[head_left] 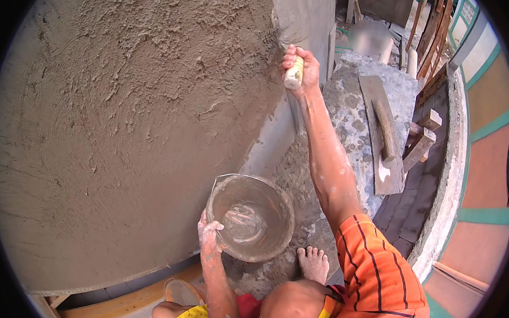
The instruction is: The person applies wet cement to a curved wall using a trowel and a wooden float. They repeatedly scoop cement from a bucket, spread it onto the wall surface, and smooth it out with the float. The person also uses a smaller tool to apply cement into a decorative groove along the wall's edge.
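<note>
My right hand [307, 67] reaches far forward, its fingers wrapped round the pale yellow handle of a trowel [294, 75]. The hand hides the blade, which is at the edge of the wet mortar on the wall [131, 114]. Nearer to me, my left hand [210, 230] grips the left rim of a mortar-caked bucket [275, 202]. The bucket is tilted toward me, and a little wet mortar [243, 222] lies in its bottom. Its thin wire handle [231, 175] rests along the far rim.
Right of my forearm, a long float [375, 121] with a curved wooden handle lies on a mortar-splashed board [347, 106]. Wooden struts [423, 141] stick out beside it. My bare foot [313, 264] stands near the bucket. A wooden beam [129, 301] runs below the wall.
</note>
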Action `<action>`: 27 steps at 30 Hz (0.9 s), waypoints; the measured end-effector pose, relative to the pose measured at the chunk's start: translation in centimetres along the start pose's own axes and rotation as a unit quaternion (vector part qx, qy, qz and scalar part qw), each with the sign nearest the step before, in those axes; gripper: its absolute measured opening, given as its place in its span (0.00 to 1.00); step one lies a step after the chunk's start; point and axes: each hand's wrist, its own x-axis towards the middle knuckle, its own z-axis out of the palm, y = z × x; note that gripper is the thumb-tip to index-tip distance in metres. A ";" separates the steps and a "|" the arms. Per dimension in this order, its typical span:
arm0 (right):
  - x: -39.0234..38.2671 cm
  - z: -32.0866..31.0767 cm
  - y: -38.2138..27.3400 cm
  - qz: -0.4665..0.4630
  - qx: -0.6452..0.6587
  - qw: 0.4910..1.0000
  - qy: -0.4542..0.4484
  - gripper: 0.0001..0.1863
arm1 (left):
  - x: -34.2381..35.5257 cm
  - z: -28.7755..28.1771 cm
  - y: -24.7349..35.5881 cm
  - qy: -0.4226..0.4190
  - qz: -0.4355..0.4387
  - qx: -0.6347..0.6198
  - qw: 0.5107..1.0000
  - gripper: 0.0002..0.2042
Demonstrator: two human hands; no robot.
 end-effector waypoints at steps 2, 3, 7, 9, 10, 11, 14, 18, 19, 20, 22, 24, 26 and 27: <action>-2.5 1.7 -0.7 -0.063 -0.065 0.995 -0.032 0.10 | -0.3 -0.7 -0.2 0.017 0.002 0.006 1.000 0.37; -3.8 3.5 -0.6 -0.106 -0.116 0.987 -0.037 0.14 | -0.6 -1.6 -0.4 0.023 -0.003 0.003 1.000 0.36; -7.2 6.7 -1.8 -0.376 -0.505 0.746 0.217 0.22 | -0.8 -2.9 -0.6 0.023 -0.006 -0.022 0.999 0.36; -6.8 6.2 -2.1 -0.453 -0.570 0.606 0.319 0.22 | -0.8 -2.4 -0.8 0.015 0.001 -0.027 1.000 0.36; -6.4 5.2 -1.7 -0.483 -0.569 0.559 0.362 0.22 | -0.7 -2.3 -0.8 0.013 0.004 -0.023 1.000 0.35; -6.1 3.8 -1.3 -0.511 -0.565 0.507 0.404 0.22 | -0.5 -2.1 -1.0 0.009 0.005 -0.019 1.000 0.35; -6.0 -4.9 1.7 -0.337 -0.695 0.541 0.332 0.21 | 0.6 -1.4 -2.0 0.012 -0.019 0.006 1.000 0.35; -11.6 -5.0 11.3 -0.287 -0.863 0.393 -0.137 0.13 | -0.5 -1.9 0.5 0.034 -0.008 0.012 0.999 0.36; -11.7 -5.2 11.1 -0.275 -0.849 0.449 -0.041 0.11 | -0.8 -0.5 0.7 0.002 -0.026 0.003 1.000 0.36; -11.5 -6.5 13.2 -0.258 -0.812 0.520 0.057 0.09 | -1.3 -0.9 1.4 -0.010 -0.034 0.008 0.999 0.36; -8.0 -7.9 12.5 -0.172 -0.620 0.730 0.229 0.07 | -0.8 -1.2 0.4 0.000 -0.009 -0.001 1.000 0.36; -3.2 -9.7 8.5 0.018 -0.245 0.904 0.351 0.07 | -0.4 -0.3 -0.3 -0.004 -0.013 -0.011 1.000 0.35; 0.3 -10.4 7.0 -0.022 -0.172 0.916 0.362 0.06 | -0.4 -0.1 -0.7 -0.002 -0.021 -0.015 1.000 0.35; 2.0 -9.9 6.9 -0.040 -0.133 0.922 0.362 0.05 | -0.2 -0.4 -0.9 0.001 -0.020 -0.012 1.000 0.35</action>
